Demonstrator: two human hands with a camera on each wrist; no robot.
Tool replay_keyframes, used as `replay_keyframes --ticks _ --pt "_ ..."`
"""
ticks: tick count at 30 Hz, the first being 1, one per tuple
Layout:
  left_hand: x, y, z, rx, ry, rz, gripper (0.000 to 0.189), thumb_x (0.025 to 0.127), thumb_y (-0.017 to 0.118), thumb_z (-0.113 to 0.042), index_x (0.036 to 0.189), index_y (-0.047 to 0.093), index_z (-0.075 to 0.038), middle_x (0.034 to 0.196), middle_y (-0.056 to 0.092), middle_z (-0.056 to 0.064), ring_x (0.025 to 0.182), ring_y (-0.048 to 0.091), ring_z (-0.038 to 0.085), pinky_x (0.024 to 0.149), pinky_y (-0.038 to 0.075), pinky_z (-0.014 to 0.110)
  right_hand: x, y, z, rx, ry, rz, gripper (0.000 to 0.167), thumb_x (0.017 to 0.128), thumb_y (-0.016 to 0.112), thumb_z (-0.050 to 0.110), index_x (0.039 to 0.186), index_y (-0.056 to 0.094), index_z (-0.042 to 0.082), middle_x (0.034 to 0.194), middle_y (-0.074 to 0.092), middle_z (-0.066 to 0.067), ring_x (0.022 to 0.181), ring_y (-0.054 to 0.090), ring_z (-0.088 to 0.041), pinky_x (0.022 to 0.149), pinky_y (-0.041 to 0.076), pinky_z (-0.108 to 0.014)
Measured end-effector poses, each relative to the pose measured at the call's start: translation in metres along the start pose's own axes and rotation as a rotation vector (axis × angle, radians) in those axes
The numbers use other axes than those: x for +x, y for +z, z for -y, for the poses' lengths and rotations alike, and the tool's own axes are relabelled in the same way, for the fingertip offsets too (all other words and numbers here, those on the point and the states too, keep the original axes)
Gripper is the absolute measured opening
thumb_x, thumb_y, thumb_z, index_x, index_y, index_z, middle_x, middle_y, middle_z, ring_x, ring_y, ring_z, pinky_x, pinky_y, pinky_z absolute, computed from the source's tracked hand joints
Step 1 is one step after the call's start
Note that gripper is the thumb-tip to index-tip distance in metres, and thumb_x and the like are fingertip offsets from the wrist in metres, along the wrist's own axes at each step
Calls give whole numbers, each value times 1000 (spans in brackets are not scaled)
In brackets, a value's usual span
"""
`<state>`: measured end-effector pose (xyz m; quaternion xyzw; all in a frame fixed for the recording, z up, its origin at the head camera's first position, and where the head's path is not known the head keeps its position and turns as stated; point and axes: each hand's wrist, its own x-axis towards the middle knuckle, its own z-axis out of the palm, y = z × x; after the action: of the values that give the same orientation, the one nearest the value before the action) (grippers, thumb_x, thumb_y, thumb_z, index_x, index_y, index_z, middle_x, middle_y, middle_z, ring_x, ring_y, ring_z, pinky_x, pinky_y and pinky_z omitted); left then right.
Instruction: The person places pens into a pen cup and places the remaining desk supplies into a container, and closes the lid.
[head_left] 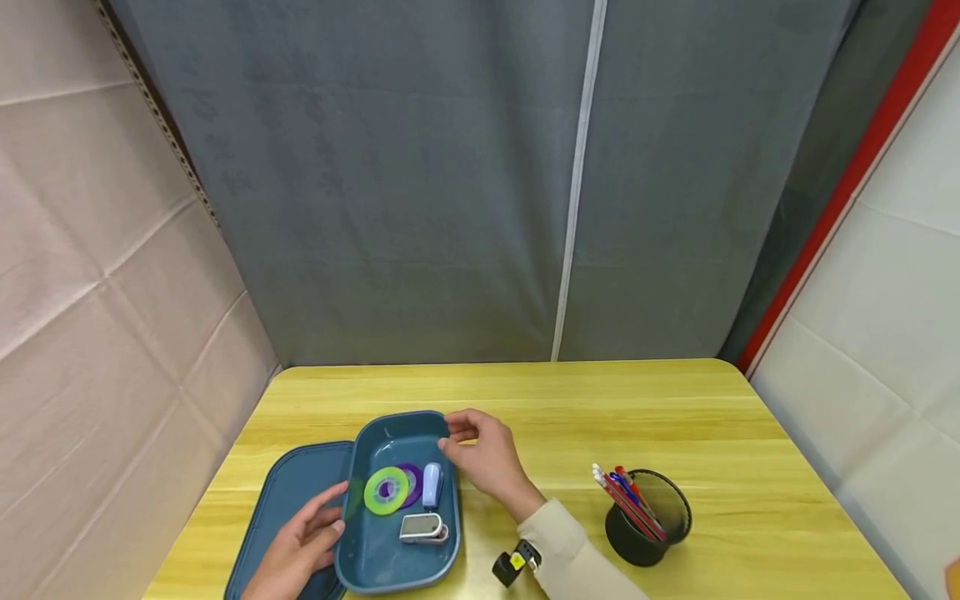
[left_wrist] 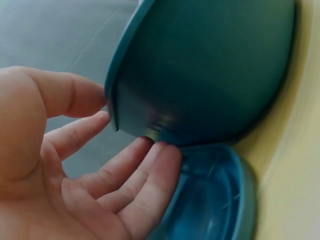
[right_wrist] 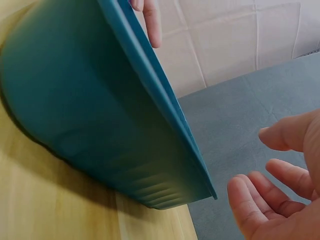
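A blue plastic box (head_left: 397,567) stands on the table, its lid (head_left: 300,475) lying to the left, partly beneath the box's side. Inside are a green tape roll (head_left: 372,492), a purple roll (head_left: 416,483) partly behind it, a small light-blue object (head_left: 432,485) and a silver-grey object with a pale top (head_left: 422,527), kinds unclear. My left hand (head_left: 300,542) is at the box's left side, thumb and index fingertips at the rim (left_wrist: 114,85), other fingers loosely bent. My right hand (head_left: 483,454) is by the far right corner; in the right wrist view its relaxed fingers (right_wrist: 247,205) stand apart from the box.
To the right, a black mesh pen cup (head_left: 637,546) leans, with several red, blue and white pens (head_left: 630,500) in it. The yellow wood-grain table (head_left: 525,400) ends at a grey curtain (head_left: 412,208) behind. Pale cloth walls (head_left: 112,292) flank both sides.
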<state>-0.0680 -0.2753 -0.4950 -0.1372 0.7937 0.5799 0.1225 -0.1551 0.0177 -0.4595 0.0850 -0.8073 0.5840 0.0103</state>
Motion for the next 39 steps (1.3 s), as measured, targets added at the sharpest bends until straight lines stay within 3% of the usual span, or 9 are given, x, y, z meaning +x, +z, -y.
replay_keyframes --ticks 10,21,23,25,27,30,34,37,39 --pt "-2 -20 -3 19 18 -54 56 107 59 -16 160 42 -9 148 58 24 126 66 30 94 64 43 -14 -7 -7 54 -48 -14 44 92 82 15 132 69 3 127 70 -17 113 69 -35 88 65 -31" --pt "1 -66 3 176 18 -114 63 111 57 -30 164 34 -6 155 51 28 131 65 32 96 63 36 -33 -12 -15 74 -37 37 51 91 83 19 138 66 8 140 62 -18 119 64 -36 95 63 -41" --pt "2 -74 5 206 25 -141 65 111 57 -33 164 33 -6 155 51 28 127 68 26 95 63 35 -36 -13 -18 84 -30 53 53 92 83 20 139 65 6 140 62 -18 120 64 -36 95 63 -41" --pt "3 -82 8 248 26 -174 67 110 57 -37 165 33 -7 155 51 27 114 70 6 91 63 29 -38 -13 -21 91 -27 65 54 92 82 21 140 64 5 141 62 -19 120 64 -35 96 63 -42" --pt "3 -89 12 294 54 -209 67 110 57 -37 164 34 -6 154 52 28 101 62 -13 86 60 22 -40 -13 -24 93 -18 72 53 93 82 22 140 64 7 141 62 -18 120 64 -34 96 62 -43" --pt "2 -98 19 374 99 -268 63 109 59 -34 161 39 -4 151 56 29 91 49 -24 78 53 13 -42 -12 -27 96 -13 83 52 93 81 21 141 64 8 141 62 -17 119 64 -34 95 63 -43" --pt "5 -106 26 433 80 -308 62 108 60 -30 159 42 0 150 55 33 111 73 17 81 59 22 -44 -10 -29 96 -1 99 53 93 81 19 142 63 7 141 63 -18 118 65 -34 93 63 -37" --pt "8 -109 31 443 16 -296 68 107 61 -36 158 40 4 153 48 38 132 58 51 90 63 41 -45 -8 -29 95 6 106 56 93 81 19 144 61 6 141 62 -17 117 65 -33 92 63 -33" --pt "10 -111 35 437 -16 -274 74 106 62 -41 157 38 8 152 45 41 135 53 56 94 61 52 -45 -7 -30 96 3 108 58 93 81 18 146 60 6 141 62 -19 116 65 -33 91 64 -32"
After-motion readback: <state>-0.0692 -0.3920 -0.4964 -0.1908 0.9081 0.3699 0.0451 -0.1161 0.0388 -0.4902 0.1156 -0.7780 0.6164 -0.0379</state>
